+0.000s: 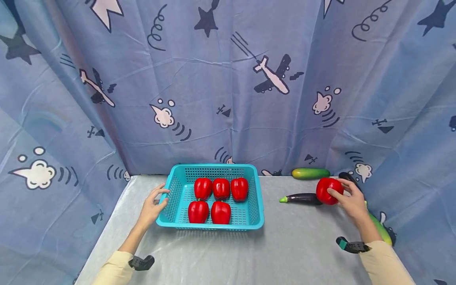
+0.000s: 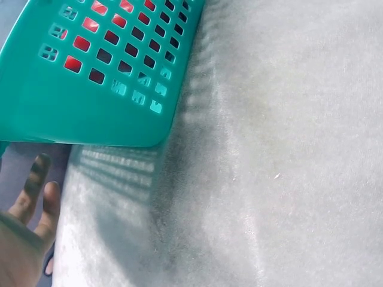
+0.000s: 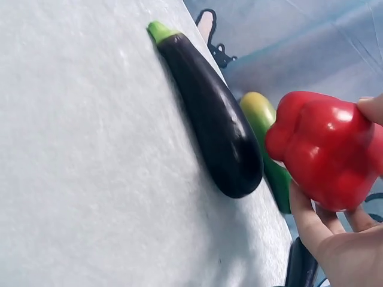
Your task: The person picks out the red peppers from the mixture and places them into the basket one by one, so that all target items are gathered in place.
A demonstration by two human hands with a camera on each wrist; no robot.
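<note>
My right hand [image 1: 353, 200] grips a red bell pepper [image 1: 328, 190] above the right side of the table; in the right wrist view the thumb and fingers curl round the pepper [image 3: 329, 149]. Below it lies a dark eggplant [image 1: 303, 198] with a green cap. On the left stands a turquoise basket [image 1: 210, 226], with several red bell peppers [image 1: 221, 212] inside in two rows. My left hand [image 1: 151, 204] is at the basket's left rim with its fingers spread and nothing in its grasp. Whether its fingertips touch the rim is unclear.
A green and yellow cucumber-like vegetable [image 1: 311, 173] lies along the table's back edge. A second dark eggplant [image 1: 347, 177] lies partly behind my right hand, and another green vegetable [image 1: 380, 228] lies near my right wrist. A blue printed curtain [image 1: 228, 99] borders the table [image 1: 285, 253].
</note>
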